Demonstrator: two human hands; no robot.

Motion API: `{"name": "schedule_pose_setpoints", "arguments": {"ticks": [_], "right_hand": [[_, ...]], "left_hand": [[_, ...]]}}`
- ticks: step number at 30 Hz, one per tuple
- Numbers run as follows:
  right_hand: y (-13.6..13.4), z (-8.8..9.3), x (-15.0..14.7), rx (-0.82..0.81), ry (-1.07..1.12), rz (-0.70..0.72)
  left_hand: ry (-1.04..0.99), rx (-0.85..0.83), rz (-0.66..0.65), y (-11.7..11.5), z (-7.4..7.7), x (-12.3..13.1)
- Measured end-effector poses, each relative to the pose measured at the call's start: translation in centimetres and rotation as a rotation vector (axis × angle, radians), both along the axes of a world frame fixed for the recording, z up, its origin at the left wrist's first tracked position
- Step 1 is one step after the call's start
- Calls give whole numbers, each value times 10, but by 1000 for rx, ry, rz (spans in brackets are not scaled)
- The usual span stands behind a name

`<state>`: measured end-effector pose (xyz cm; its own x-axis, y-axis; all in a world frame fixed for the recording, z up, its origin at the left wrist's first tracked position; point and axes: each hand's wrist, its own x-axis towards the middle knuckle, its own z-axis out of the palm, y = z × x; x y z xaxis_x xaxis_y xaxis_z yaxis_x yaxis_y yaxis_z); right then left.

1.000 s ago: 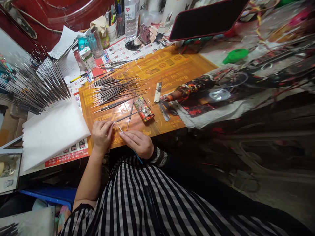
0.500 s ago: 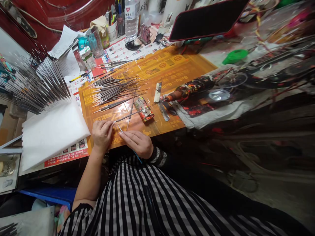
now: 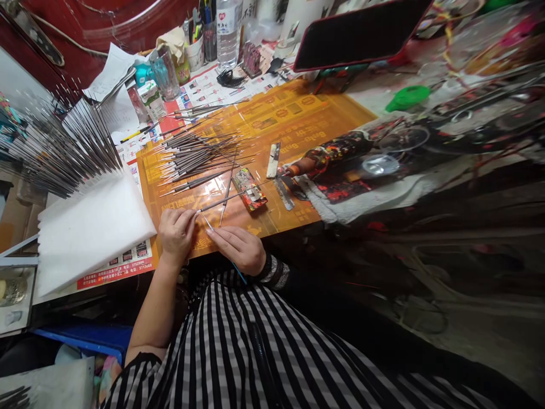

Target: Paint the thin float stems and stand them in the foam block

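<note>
I read my left hand as pinched narrow on the end of a dark-shafted brush, whose long axis runs rightward across the orange mat, while my right hand grips a thin blue-shafted brush, its tip angled toward the pinch.

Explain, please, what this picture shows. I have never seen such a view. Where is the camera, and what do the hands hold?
There is no machine here. The camera is worn on a person's head and looks down at their own two bare hands, so the striped clothing at the bottom is the person's own. The left hand seems to pinch a thin dark stick, perhaps a fine brush. The right hand holds a thin blue stick. An orange printed mat lies on the surface and carries a pile of similar sticks. More sticks fan out from a white foam block.
</note>
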<state>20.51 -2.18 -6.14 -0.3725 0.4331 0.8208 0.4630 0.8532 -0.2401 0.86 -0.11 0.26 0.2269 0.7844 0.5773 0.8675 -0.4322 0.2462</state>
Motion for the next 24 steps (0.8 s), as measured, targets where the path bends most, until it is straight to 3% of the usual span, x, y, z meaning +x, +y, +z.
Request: {"name": "schedule_pose_setpoints", "arguments": {"ticks": [11, 16, 20, 24], "right_hand": [[1, -2, 5, 30, 9, 40], [-1, -3, 11, 37, 12, 100], [-2, -3, 12, 48, 28, 135], [-2, -1, 10, 74, 37, 131]], "left_hand": [[23, -24, 5, -1, 0, 0], [69, 9, 45, -6, 10, -7], [83, 47, 88, 3, 31, -42], [12, -35, 188, 34, 50, -104]]}}
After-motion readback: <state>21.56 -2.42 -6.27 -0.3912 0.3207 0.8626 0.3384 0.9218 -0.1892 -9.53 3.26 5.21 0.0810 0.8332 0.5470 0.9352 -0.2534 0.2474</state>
